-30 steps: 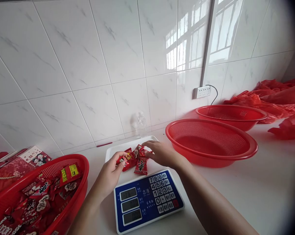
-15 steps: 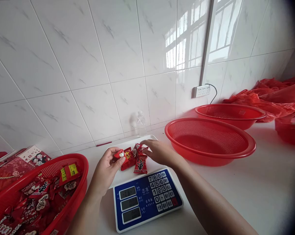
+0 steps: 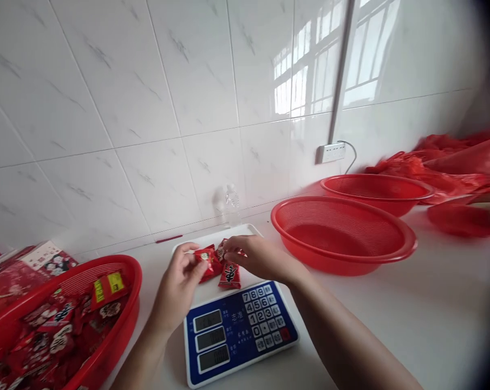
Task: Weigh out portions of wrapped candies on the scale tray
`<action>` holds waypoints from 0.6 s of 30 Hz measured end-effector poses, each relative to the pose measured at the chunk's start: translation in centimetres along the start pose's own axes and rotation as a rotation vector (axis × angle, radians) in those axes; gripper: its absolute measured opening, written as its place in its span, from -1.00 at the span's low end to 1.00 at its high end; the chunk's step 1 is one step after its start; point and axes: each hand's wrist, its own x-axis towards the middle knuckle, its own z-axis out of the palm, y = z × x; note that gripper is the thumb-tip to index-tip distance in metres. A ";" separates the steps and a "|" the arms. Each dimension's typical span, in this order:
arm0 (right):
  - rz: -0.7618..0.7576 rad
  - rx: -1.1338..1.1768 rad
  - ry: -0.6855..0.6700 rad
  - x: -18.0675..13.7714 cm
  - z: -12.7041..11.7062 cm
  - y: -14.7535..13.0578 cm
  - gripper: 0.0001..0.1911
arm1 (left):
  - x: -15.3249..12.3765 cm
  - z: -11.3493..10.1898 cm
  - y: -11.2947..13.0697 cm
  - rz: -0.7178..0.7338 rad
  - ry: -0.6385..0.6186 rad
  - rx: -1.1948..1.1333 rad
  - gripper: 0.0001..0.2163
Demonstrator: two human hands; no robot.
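Note:
On the white pan (image 3: 212,292) of a digital scale (image 3: 240,330) sit several small red snack packets (image 3: 230,276), partly covered by my hands. A red packet (image 3: 204,257) is pinched between the thumb and fingers of my left hand (image 3: 178,281), just above the left side of the pan. My right hand (image 3: 255,257) reaches over the pile from the right, its fingers curled together on a red packet that they mostly hide. The scale's blue panel faces me, with three displays and a keypad.
A red basket (image 3: 136,287) full of wrapped packets stands at the left, beside printed red packaging (image 3: 25,271). Two red baskets (image 3: 342,260) are at the right, with red plastic bags (image 3: 415,162) behind. Near the wall are a clear bottle (image 3: 232,203) and a socket strip (image 3: 331,153).
My right hand has moved slightly left and down over the packets, its fingers drawing together. My left hand still holds its packet. The view has shifted slightly, and something at the far right has moved.

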 end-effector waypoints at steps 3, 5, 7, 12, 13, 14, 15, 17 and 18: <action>-0.063 -0.128 -0.170 -0.2 -0.7 1.1 -0.66 | 0.3 -0.7 -0.4 0.010 0.096 0.007 -0.72; -0.130 -0.157 -0.263 -0.2 -0.3 1.5 -0.51 | 0.4 -1.0 -0.5 0.000 0.111 -0.005 -0.72; -0.144 -0.194 -0.287 0.0 0.8 1.7 -0.48 | 0.4 -1.0 -0.4 -0.002 0.107 -0.029 -0.72; -0.142 -0.209 -0.195 0.7 3.2 1.6 -0.78 | 0.3 -0.8 -0.1 0.007 0.101 -0.029 -0.72; -0.157 -0.195 -0.170 0.7 3.3 1.5 -0.82 | 0.3 -0.8 -0.1 0.009 0.099 -0.028 -0.72; -0.162 -0.172 -0.145 0.8 3.2 1.5 -0.84 | 0.3 -0.8 -0.1 0.010 0.096 -0.027 -0.72; -0.146 -0.141 -0.114 0.8 2.9 1.6 -0.84 | 0.2 -0.8 -0.1 0.011 0.094 -0.026 -0.72; -0.064 -0.052 -0.011 0.8 1.9 1.9 -0.81 | 0.2 -0.8 0.0 0.010 0.096 -0.024 -0.72; 0.002 0.005 0.071 0.8 1.3 2.2 -0.80 | 0.2 -0.8 0.0 0.011 0.100 -0.021 -0.72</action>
